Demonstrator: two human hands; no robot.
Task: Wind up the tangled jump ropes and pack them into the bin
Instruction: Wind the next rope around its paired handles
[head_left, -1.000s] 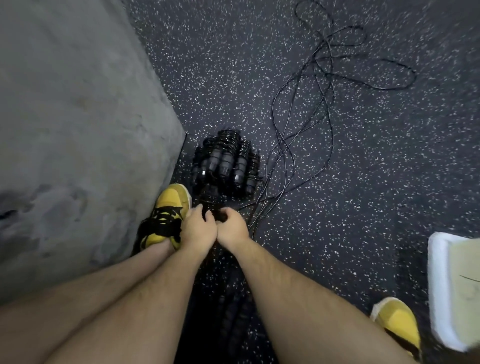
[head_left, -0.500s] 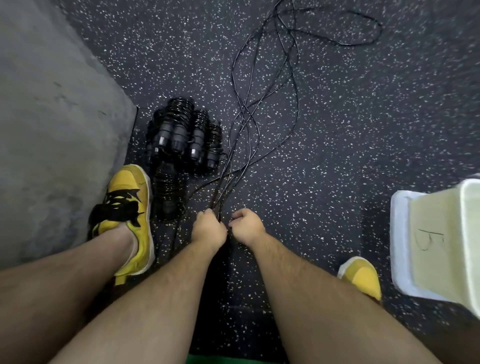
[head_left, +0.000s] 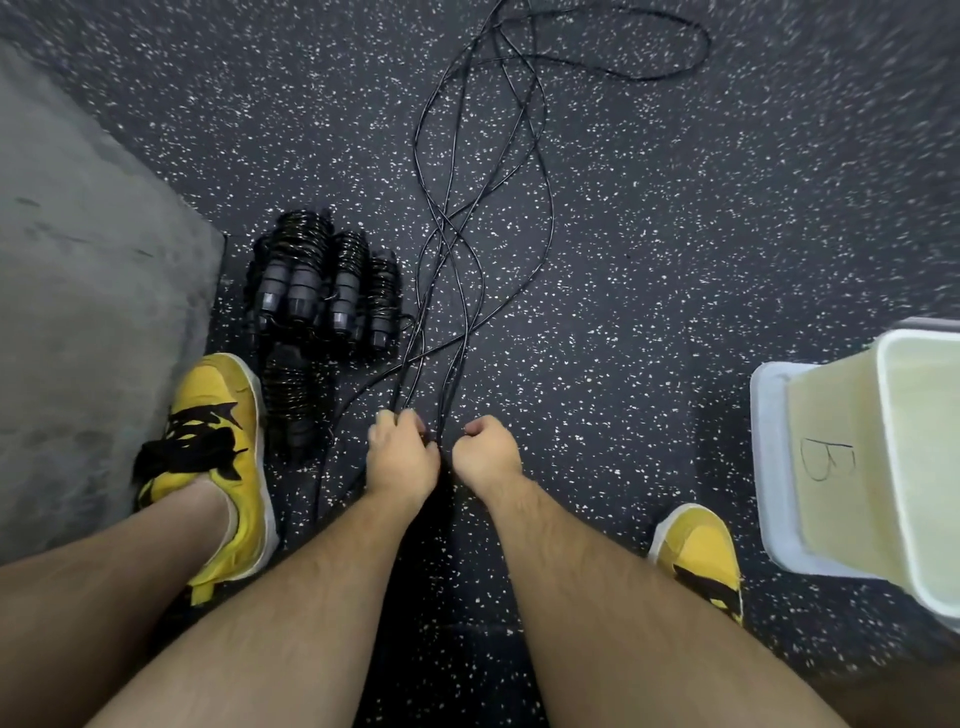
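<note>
Speckled floor (head_left: 675, 260) is strewn with jump ropes (head_left: 540, 171); strands are gripped by the curled left hand (head_left: 402, 460). Right hand (head_left: 485, 454) is fisted just beside; grip unclear.

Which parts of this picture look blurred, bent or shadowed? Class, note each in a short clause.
Head view: the floor smears with motion blur toward the top right corner; the ropes are sharp in the middle; the bin at the right edge leans, bent by the wide lens; a dark shadow lies low in the centre.

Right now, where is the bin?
In the head view, the bin stands on the floor at the far right edge, beside the right yellow shoe.
</note>
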